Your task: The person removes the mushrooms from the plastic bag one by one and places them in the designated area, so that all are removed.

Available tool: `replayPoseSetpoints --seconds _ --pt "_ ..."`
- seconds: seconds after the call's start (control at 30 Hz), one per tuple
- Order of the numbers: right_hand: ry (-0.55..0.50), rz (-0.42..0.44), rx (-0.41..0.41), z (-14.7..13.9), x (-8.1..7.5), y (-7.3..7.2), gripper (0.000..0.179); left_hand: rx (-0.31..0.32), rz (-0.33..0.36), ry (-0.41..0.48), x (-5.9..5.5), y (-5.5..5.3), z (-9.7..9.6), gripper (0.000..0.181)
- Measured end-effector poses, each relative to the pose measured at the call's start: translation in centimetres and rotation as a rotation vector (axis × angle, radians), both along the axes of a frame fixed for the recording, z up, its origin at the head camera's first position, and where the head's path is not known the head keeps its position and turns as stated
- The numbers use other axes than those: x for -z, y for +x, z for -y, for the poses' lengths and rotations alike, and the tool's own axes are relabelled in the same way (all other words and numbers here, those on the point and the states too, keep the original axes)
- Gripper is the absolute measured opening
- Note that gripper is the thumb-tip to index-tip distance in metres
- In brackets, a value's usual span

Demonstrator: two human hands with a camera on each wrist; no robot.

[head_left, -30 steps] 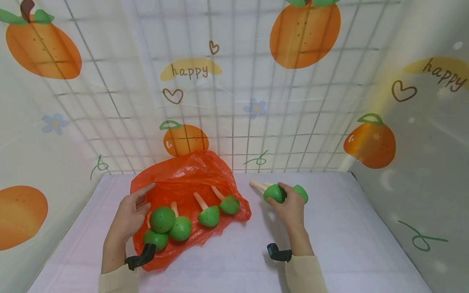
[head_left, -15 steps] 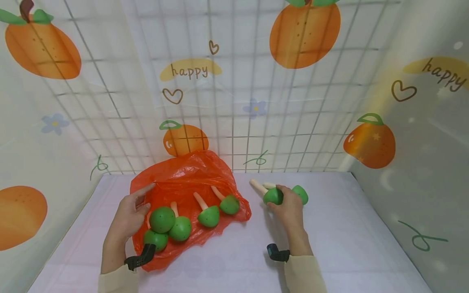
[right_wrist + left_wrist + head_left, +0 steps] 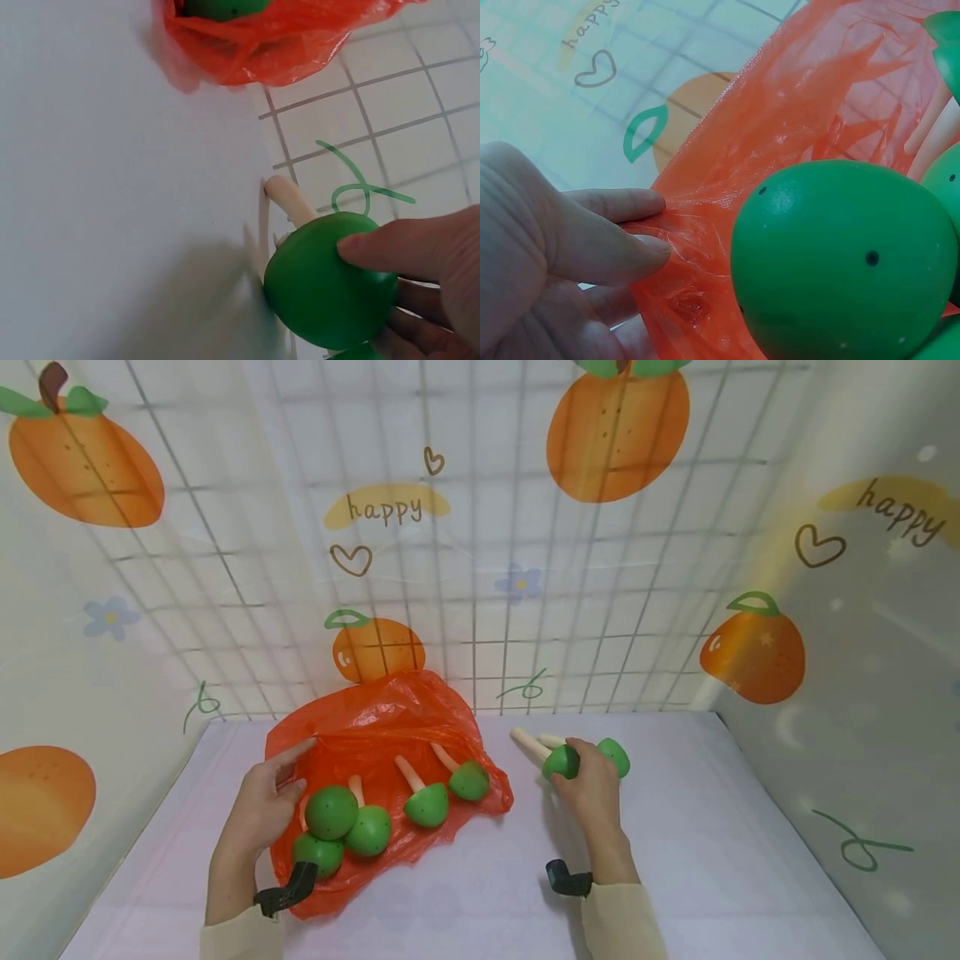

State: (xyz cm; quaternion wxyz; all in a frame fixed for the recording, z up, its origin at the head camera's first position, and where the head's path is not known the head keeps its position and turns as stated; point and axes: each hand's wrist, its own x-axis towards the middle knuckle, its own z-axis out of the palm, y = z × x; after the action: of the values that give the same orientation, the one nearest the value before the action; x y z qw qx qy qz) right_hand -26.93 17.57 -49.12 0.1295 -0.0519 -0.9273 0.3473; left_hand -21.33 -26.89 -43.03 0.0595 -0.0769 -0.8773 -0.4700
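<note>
My left hand (image 3: 262, 806) pinches the left edge of a red plastic bag (image 3: 375, 714) between thumb and fingers, seen closely in the left wrist view. Several toy mushrooms with green dotted caps and pale stems lie on the opened bag, among them a mushroom (image 3: 427, 804) in the middle and a large-looking green cap (image 3: 844, 259) near the left hand. At the right, my right hand (image 3: 591, 785) grips a green mushroom (image 3: 330, 281) by its cap, stem pointing up and left. Another mushroom (image 3: 615, 758) lies just beyond that hand, partly hidden.
A pale cloth (image 3: 480, 893) covers the tabletop. Behind it stands a white grid-patterned curtain (image 3: 480, 543) printed with oranges, with further curtain walls at both sides. Black cameras sit on both wrists.
My right hand has shifted slightly left and downward with the gripped mushroom, showing more of the pale stem behind it. The left hand stays at the bag's edge. The head view tilts slightly.
</note>
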Motion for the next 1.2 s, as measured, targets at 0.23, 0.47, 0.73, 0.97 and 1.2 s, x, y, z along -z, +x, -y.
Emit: replayPoseSetpoints --seconds 0.23,0.47,0.73,0.97,1.2 --pt "-0.019 -0.030 0.000 0.0 -0.4 0.2 0.064 -0.008 0.003 -0.004 0.1 -0.1 0.0 0.059" --pt "-0.044 -0.037 0.015 -0.1 -0.7 0.2 0.064 -0.003 0.005 0.000 0.1 -0.3 -0.1 0.059" --pt "-0.103 -0.095 0.023 0.2 -1.7 0.6 0.063 0.006 -0.015 -0.001 0.3 -0.3 -0.1 0.058" --pt "-0.163 -0.199 -0.005 1.3 -3.1 1.3 0.060 0.000 -0.001 -0.007 0.2 -0.2 -0.1 0.059" --pt "-0.186 -0.273 -0.031 3.2 -5.0 2.3 0.058 0.001 -0.006 -0.014 0.2 -0.2 -0.1 0.059"
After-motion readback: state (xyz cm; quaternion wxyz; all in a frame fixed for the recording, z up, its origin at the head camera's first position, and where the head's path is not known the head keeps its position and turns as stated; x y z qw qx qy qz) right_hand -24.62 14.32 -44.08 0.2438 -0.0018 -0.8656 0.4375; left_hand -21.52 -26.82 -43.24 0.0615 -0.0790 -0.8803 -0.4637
